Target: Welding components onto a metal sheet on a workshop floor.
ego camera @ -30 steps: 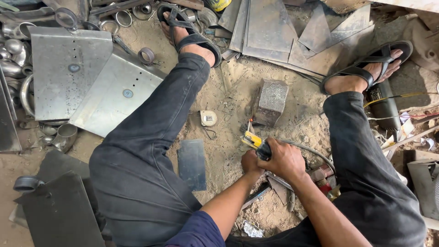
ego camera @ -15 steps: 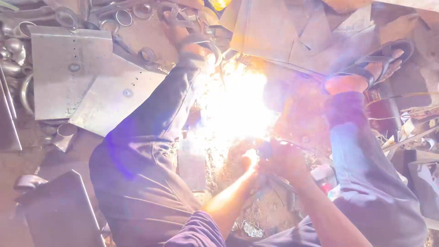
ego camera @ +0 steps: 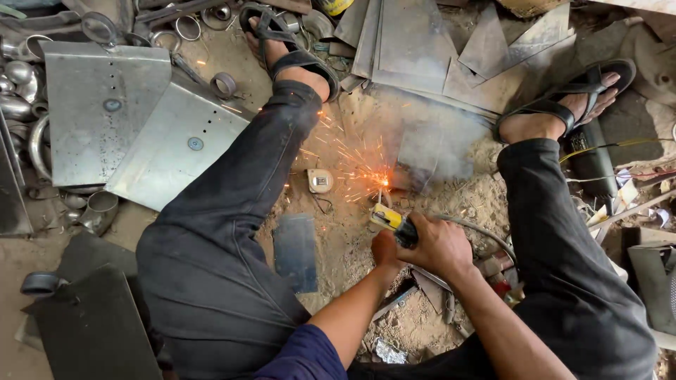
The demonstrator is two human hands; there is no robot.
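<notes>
**Sparks flew close to bare skin and open sandals**

Head view: both hands met on the yellow-and-black electrode holder [ego camera: 391, 220], which sat just below the middle of the frame, between the person's spread legs. The right hand [ego camera: 440, 246] was wrapped firmly round its handle; the left hand [ego camera: 384, 248] was curled against the holder from the 7 o'clock side, though whether it truly gripped or only steadied could not be told. The holder's long axis ran from about 4 o'clock up to 10 o'clock, its nose toward 10 o'clock, and a short rod rose from it toward 12 o'clock into the spark point [ego camera: 381, 179]. There the rod met the small metal block [ego camera: 429, 158], half veiled by smoke.

The likely trouble was burns — sparks sprayed toward 9 and 10 o'clock, reaching the dark trouser leg [ego camera: 232, 197] and falling near the sandalled foot [ego camera: 285, 49] at 11 o'clock, and neither hand wore a glove. The cable [ego camera: 479, 229] trailed toward 3 o'clock across the dirt, so a snag there could jerk the rod off the joint. A small white case [ego camera: 320, 181] lay just beside the sparks at 9 o'clock and could be scorched.
</notes>
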